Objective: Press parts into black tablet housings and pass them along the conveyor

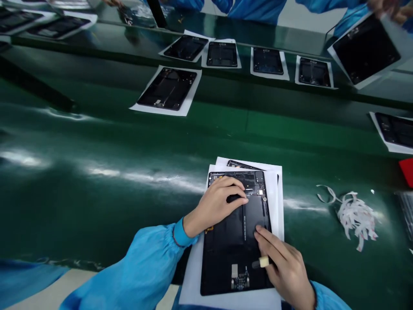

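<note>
A black tablet housing (226, 249) lies on white sheets (275, 206) at the front edge of the green table. My left hand (221, 200) rests over its upper part, fingers curled together near the small components; what they pinch, if anything, is hidden. My right hand (284, 262) is at the housing's right side, with its fingertips on the surface. Between its fingers and thumb is a dark, thin tool with a pale yellow band (263, 261). A small circuit board (240, 280) sits at the housing's lower end. Part of a second housing (238, 164) shows beneath the sheet.
A heap of white peeled strips (356, 217) lies to the right. Another housing on a sheet (169, 88) is ahead to the left. Several more stand along a raised shelf (245, 73). At the top right, a person's hands (392, 8) hold a housing (368, 49).
</note>
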The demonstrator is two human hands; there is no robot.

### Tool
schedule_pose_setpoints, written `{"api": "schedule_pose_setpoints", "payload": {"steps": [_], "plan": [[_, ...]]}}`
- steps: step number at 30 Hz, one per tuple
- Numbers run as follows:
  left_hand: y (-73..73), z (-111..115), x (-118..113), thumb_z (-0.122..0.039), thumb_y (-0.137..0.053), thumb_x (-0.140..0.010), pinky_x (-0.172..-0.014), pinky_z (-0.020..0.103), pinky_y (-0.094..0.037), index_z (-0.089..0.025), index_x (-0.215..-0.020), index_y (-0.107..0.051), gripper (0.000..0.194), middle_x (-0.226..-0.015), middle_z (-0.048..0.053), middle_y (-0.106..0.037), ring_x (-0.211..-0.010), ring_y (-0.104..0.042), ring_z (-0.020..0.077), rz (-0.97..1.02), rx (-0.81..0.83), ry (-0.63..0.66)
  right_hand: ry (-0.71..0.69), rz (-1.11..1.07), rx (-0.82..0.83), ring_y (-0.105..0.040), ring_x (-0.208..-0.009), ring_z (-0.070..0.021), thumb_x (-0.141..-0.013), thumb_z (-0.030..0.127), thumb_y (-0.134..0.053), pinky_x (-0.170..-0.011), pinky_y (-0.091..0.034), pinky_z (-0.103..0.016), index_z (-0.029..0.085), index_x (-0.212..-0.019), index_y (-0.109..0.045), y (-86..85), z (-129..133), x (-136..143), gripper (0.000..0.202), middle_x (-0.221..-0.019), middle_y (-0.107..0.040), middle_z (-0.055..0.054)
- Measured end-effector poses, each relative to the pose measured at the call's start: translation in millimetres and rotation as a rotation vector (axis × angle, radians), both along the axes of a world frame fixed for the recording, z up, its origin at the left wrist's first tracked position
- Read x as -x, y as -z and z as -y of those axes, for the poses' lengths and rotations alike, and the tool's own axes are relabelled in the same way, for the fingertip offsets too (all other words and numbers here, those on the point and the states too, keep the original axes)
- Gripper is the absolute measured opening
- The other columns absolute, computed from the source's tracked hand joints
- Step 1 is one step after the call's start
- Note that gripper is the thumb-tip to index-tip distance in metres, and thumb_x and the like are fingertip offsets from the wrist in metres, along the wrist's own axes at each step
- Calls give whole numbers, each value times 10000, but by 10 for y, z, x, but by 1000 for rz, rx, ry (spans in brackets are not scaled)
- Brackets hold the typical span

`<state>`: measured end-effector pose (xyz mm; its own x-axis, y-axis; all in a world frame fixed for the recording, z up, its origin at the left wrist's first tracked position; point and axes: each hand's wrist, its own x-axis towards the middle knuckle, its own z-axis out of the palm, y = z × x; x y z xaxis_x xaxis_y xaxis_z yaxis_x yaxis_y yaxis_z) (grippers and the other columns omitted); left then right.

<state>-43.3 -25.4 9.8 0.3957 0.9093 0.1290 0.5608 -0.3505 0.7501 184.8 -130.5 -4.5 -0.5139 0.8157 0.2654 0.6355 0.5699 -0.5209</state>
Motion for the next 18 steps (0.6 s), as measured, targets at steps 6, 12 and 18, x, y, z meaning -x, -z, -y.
{"api": "schedule_pose_setpoints", "payload": {"steps": [6, 12, 18], "plan": [[-10, 7, 1, -217, -671, -860, -867, 385, -436, -219, -836, -709, 45, -1013, 23, -673, -942, -602, 201, -18, -6, 7, 3, -16, 26, -697, -974, -190, -831, 21, -393, -780, -610, -292, 147, -1257, -602, 16, 11, -3, 490, -1271, -631, -112], [13, 14, 6, -222, -660, -870, -866, 386, -433, -223, -840, -711, 59, -1021, 24, -669, -944, -594, 204, -27, -17, 15, -13, -14, 58, -691, -986, -199, -836, 19, -387, -785, -611, -313, 144, -1290, -571, 31, 26, -14, 505, -1308, -602, -118], [17, 11, 9, -219, -662, -868, -875, 383, -432, -221, -840, -710, 55, -1027, 25, -666, -957, -593, 204, -30, -22, 12, -13, -6, 52, -682, -1011, -196, -852, 14, -381, -789, -603, -304, 135, -1280, -569, 47, 24, -1, 483, -1309, -602, -115]]}}
